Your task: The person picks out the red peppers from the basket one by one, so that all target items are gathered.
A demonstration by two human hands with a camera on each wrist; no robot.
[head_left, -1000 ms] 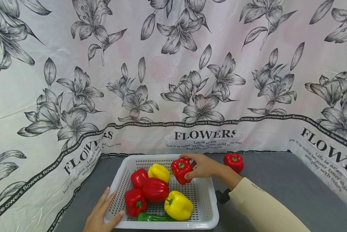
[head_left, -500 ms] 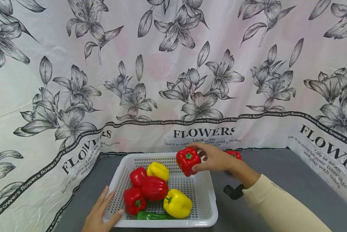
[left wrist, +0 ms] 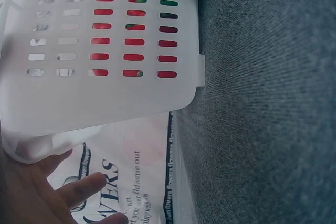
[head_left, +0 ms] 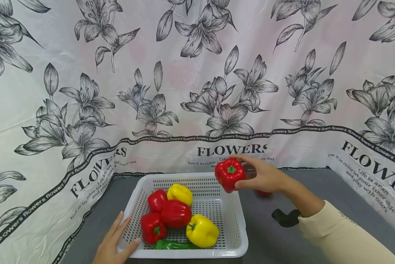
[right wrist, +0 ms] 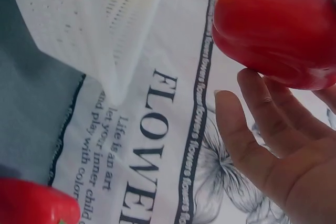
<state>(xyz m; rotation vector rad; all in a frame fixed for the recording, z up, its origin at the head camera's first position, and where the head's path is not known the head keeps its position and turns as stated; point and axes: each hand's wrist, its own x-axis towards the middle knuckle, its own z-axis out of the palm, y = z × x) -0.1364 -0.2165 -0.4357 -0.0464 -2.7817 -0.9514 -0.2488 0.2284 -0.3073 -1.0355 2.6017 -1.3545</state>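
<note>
My right hand (head_left: 261, 176) grips a red bell pepper (head_left: 230, 175) between thumb and fingers, raised over the back right corner of a white plastic basket (head_left: 238, 234). In the right wrist view the same red bell pepper (right wrist: 278, 27) fills the upper right, above the fingers. My left hand (head_left: 113, 244) rests at the basket's front left corner, its fingers stretched along the outer side and the thumb at the rim. Inside the basket lie several red bell peppers (head_left: 176, 213), a yellow bell pepper (head_left: 202, 231), another yellow pepper (head_left: 180, 194) behind, and a long green pepper (head_left: 176, 245).
Another red bell pepper (right wrist: 37, 203) lies on the grey tabletop right of the basket, mostly hidden behind my right hand in the head view. A black object (head_left: 285, 218) shows beneath my right wrist. A flower-printed curtain (head_left: 171, 154) encloses the table's back and sides.
My right hand has lifted the red bell pepper up and to the right, from inside the basket to over its back right corner. My left hand has stayed at the basket.
</note>
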